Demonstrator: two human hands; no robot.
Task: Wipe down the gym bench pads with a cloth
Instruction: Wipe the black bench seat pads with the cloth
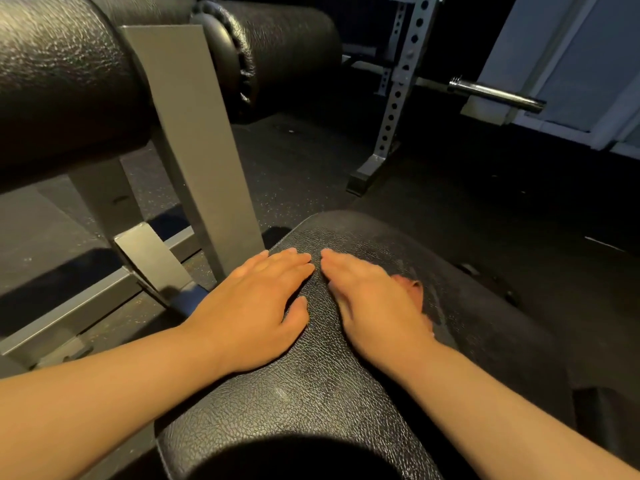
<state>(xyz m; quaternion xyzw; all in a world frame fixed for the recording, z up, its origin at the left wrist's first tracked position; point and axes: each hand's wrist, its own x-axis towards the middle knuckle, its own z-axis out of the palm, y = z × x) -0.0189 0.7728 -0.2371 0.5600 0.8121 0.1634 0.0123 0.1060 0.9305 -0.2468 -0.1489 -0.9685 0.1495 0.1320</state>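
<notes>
A black textured bench pad [311, 386] runs from the bottom centre up to the middle of the view. My left hand [256, 306] lies flat on its far left part with fingers straight. My right hand [374, 306] lies beside it on the pad, fingers stretched forward, fingertips almost meeting those of the left hand. The right hand looks slightly blurred. No cloth shows in view. Two black roller pads [62, 74] [287, 46] sit above at the upper left on a grey steel upright [194, 140].
Grey frame bars [86, 306] cross the floor at the left. A perforated rack post [398, 88] stands at the back, with a barbell sleeve [495, 95] sticking out to the right. Dark rubber flooring [485, 188] surrounds the bench. A pale wall [571, 57] is at the far right.
</notes>
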